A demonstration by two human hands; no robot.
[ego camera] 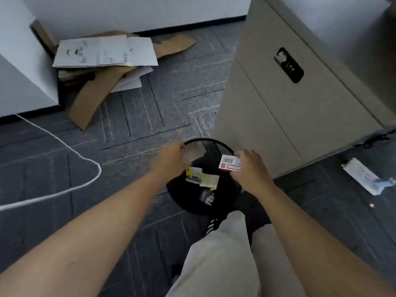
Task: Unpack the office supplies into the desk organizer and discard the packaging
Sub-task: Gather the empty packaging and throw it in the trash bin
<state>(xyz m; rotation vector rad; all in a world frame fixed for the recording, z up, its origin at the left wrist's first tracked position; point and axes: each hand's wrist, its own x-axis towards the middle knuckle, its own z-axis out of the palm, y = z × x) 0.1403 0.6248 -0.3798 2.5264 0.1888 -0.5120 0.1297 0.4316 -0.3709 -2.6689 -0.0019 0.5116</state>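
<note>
A black round waste bin stands on the floor in front of me, with yellow and white packaging scraps and a clear wrapper inside. My left hand is over the bin's left rim, closed on a crumpled clear and brown piece of packaging. My right hand is over the bin's right side and grips a small white and red box with a barcode label.
A grey drawer cabinet with a combination lock stands right of the bin. Flattened cardboard and papers lie at the back left. A white cable crosses the carpet. A white power strip lies at right. My leg is below.
</note>
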